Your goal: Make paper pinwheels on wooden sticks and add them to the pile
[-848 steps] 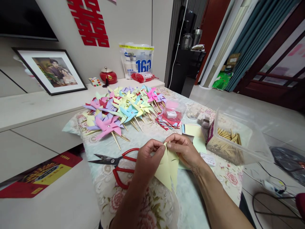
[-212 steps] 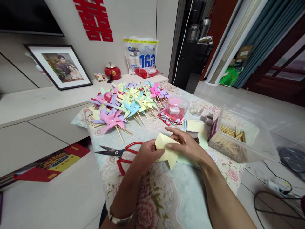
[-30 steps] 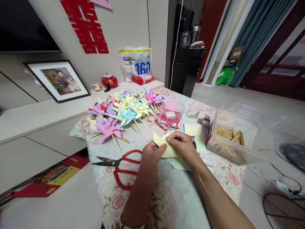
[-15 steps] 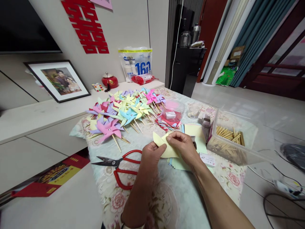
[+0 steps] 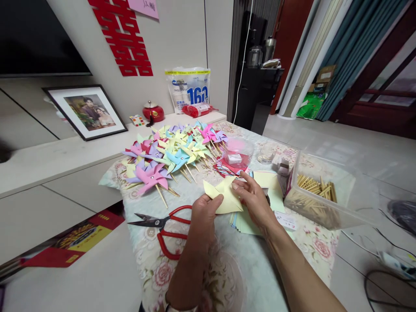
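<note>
A pale yellow paper square (image 5: 227,203), its corners partly turned up into a pinwheel shape, is held above the table. My left hand (image 5: 205,212) pinches its left side, thumb on top. At the upper right edge my right hand (image 5: 255,200) has its thumb and fingers closed on a corner. Beneath and beyond the right hand lies a stack of coloured paper sheets (image 5: 274,190), partly hidden. Scissors with red handles (image 5: 160,223) rest to the left of my left hand, blades parted and pointing left.
Finished paper pinwheels (image 5: 177,151) on sticks are heaped at the back left. A clear plastic box (image 5: 312,208) of short wooden sticks stands at the right. Between them are a round clear container (image 5: 238,151), red packaging strips (image 5: 227,168) and a small white box (image 5: 285,220).
The paper has spread flatter, with its corners showing more. My right hand has shifted slightly to its right edge and its fingers have loosened a little. My left hand keeps its pinch.
</note>
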`<action>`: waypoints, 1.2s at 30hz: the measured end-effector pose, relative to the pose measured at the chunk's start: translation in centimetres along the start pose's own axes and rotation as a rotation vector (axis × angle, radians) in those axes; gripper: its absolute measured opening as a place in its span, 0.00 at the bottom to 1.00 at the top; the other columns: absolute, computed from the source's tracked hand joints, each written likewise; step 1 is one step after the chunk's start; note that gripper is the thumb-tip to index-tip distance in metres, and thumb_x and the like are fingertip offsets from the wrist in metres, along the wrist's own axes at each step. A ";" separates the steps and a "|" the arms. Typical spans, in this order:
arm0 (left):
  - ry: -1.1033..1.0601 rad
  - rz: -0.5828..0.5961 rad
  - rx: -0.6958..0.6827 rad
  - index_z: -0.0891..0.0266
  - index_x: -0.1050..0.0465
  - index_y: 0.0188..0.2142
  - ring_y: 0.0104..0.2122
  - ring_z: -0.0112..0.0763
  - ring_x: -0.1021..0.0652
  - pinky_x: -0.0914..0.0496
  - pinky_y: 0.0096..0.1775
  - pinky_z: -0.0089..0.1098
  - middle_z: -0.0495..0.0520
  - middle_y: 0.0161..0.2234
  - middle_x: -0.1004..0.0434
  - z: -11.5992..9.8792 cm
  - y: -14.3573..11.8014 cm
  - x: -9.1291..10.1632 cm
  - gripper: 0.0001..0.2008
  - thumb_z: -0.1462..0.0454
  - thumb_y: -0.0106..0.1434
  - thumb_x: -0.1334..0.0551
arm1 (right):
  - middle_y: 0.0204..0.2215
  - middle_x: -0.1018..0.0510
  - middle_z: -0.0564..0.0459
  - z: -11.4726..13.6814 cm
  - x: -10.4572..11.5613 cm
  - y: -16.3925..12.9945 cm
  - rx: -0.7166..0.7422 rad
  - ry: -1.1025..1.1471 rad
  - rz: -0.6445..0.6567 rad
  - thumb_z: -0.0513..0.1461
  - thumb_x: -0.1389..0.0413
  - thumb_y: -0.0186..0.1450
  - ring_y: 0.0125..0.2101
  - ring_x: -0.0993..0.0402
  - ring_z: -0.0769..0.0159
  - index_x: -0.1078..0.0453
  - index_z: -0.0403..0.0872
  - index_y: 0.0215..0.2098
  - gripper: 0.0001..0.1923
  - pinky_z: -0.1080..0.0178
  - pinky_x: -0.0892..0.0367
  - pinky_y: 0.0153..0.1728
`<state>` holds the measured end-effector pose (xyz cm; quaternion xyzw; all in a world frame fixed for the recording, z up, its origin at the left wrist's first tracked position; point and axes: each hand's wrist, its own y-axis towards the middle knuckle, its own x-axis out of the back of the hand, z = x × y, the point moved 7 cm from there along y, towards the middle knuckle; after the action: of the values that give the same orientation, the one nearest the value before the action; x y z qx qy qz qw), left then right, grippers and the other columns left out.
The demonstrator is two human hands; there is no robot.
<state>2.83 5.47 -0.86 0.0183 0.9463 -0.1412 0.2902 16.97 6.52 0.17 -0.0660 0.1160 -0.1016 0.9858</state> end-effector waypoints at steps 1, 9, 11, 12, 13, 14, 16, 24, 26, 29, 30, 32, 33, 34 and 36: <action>-0.002 0.001 0.002 0.69 0.21 0.43 0.39 0.46 0.18 0.27 0.42 0.36 0.61 0.37 0.15 0.0 0.0 0.0 0.21 0.61 0.49 0.27 | 0.51 0.23 0.44 0.0 0.0 0.0 -0.005 0.011 0.004 0.48 0.32 0.53 0.51 0.27 0.54 0.41 0.48 0.66 0.46 0.58 0.33 0.46; 0.009 0.008 -0.017 0.69 0.20 0.42 0.41 0.47 0.18 0.26 0.43 0.37 0.61 0.37 0.15 -0.2 0.0 -0.1 0.22 0.61 0.48 0.26 | 0.29 0.21 0.56 0.0 -1.2 -0.8 -0.143 0.197 0.096 0.40 0.29 0.48 0.29 0.24 0.64 0.42 0.45 0.66 0.50 0.64 0.34 0.33; 0.011 0.000 -0.018 0.70 0.20 0.43 0.40 0.47 0.18 0.26 0.43 0.38 0.62 0.37 0.15 -0.1 -0.1 -0.1 0.23 0.61 0.48 0.26 | 0.27 0.21 0.57 0.1 -1.4 -0.8 -0.144 0.208 0.110 0.38 0.29 0.46 0.27 0.25 0.64 0.44 0.45 0.66 0.52 0.64 0.34 0.31; 0.009 -0.001 -0.017 0.70 0.21 0.43 0.40 0.47 0.18 0.26 0.43 0.38 0.62 0.36 0.15 -0.1 -0.1 -0.1 0.24 0.61 0.47 0.26 | 0.27 0.21 0.57 0.1 -1.4 -0.8 -0.141 0.209 0.120 0.38 0.29 0.46 0.26 0.24 0.64 0.44 0.45 0.66 0.53 0.63 0.34 0.31; 0.007 0.000 -0.016 0.70 0.21 0.44 0.40 0.47 0.17 0.26 0.43 0.38 0.62 0.36 0.15 0.0 -0.2 -0.2 0.25 0.60 0.47 0.25 | 0.27 0.20 0.57 0.2 -1.5 -0.8 -0.136 0.207 0.129 0.38 0.29 0.46 0.26 0.24 0.63 0.45 0.46 0.66 0.53 0.63 0.34 0.31; 0.007 0.000 -0.014 0.70 0.21 0.44 0.39 0.48 0.17 0.26 0.43 0.39 0.62 0.36 0.15 0.0 -0.2 -0.2 0.25 0.60 0.46 0.25 | 0.27 0.20 0.57 0.2 -1.5 -0.8 -0.130 0.204 0.138 0.38 0.29 0.46 0.26 0.24 0.63 0.45 0.46 0.66 0.53 0.63 0.34 0.31; 0.009 -0.002 -0.014 0.70 0.21 0.44 0.39 0.47 0.17 0.26 0.43 0.39 0.62 0.35 0.15 0.0 -0.3 -0.2 0.26 0.60 0.45 0.25 | 0.28 0.19 0.56 0.2 -1.7 -0.9 -0.124 0.200 0.157 0.38 0.29 0.46 0.26 0.24 0.62 0.46 0.47 0.67 0.54 0.62 0.33 0.31; 0.027 -0.020 -0.025 0.70 0.21 0.43 0.39 0.45 0.17 0.26 0.42 0.37 0.61 0.35 0.15 0.1 -0.1 0.1 0.21 0.62 0.50 0.28 | 0.42 0.21 0.48 0.1 -0.2 0.0 -0.031 0.143 -0.010 0.41 0.29 0.45 0.37 0.23 0.61 0.39 0.48 0.64 0.50 0.60 0.30 0.38; 0.030 -0.042 -0.036 0.70 0.21 0.43 0.38 0.45 0.18 0.26 0.42 0.38 0.60 0.35 0.15 0.1 0.0 0.3 0.22 0.62 0.50 0.28 | 0.49 0.24 0.45 0.7 0.7 0.1 0.087 0.049 -0.092 0.43 0.29 0.46 0.42 0.25 0.59 0.32 0.49 0.57 0.41 0.58 0.31 0.42; 0.028 -0.057 -0.043 0.70 0.21 0.44 0.38 0.45 0.18 0.26 0.41 0.37 0.60 0.35 0.15 0.0 0.0 0.4 0.22 0.62 0.50 0.28 | 0.51 0.25 0.45 2.4 1.1 -0.2 0.315 -0.189 -0.133 0.45 0.33 0.53 0.49 0.28 0.55 0.23 0.49 0.38 0.16 0.57 0.33 0.45; 0.030 -0.055 -0.048 0.70 0.22 0.44 0.38 0.44 0.18 0.26 0.41 0.37 0.60 0.35 0.15 0.0 0.0 0.3 0.22 0.62 0.50 0.28 | 0.49 0.24 0.46 2.8 0.9 -0.4 0.360 -0.255 -0.121 0.45 0.34 0.55 0.50 0.29 0.54 0.23 0.48 0.33 0.11 0.57 0.33 0.45; 0.044 -0.038 -0.051 0.70 0.22 0.44 0.38 0.44 0.18 0.26 0.40 0.37 0.59 0.35 0.15 -0.1 -0.2 0.2 0.21 0.62 0.51 0.29 | 0.46 0.23 0.47 3.1 0.3 -0.7 0.380 -0.329 -0.064 0.45 0.36 0.57 0.49 0.29 0.54 0.24 0.48 0.28 0.09 0.59 0.34 0.43; 0.059 -0.027 -0.046 0.70 0.22 0.45 0.38 0.44 0.18 0.26 0.40 0.36 0.59 0.34 0.15 -0.1 -0.2 0.1 0.22 0.62 0.51 0.29 | 0.43 0.22 0.48 3.0 0.0 -0.8 0.360 -0.346 -0.029 0.46 0.37 0.57 0.47 0.28 0.55 0.24 0.48 0.27 0.09 0.59 0.34 0.42; 0.076 -0.018 -0.038 0.71 0.22 0.44 0.37 0.44 0.18 0.26 0.39 0.36 0.59 0.34 0.16 -0.1 -0.3 -0.1 0.21 0.62 0.51 0.29 | 0.40 0.21 0.48 2.8 -0.3 -0.9 0.331 -0.355 0.004 0.46 0.37 0.57 0.44 0.27 0.56 0.24 0.48 0.27 0.10 0.60 0.34 0.40; 0.109 -0.006 -0.022 0.71 0.22 0.44 0.35 0.43 0.18 0.26 0.38 0.36 0.59 0.32 0.16 -0.1 -0.5 -0.2 0.21 0.62 0.51 0.29 | 0.35 0.20 0.50 2.3 -0.7 -0.8 0.260 -0.350 0.056 0.47 0.38 0.58 0.38 0.27 0.58 0.24 0.48 0.27 0.11 0.60 0.34 0.38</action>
<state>2.93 5.03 -0.56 0.0198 0.9623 -0.1306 0.2379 16.66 6.12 2.65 0.0484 -0.0694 -0.0751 0.9936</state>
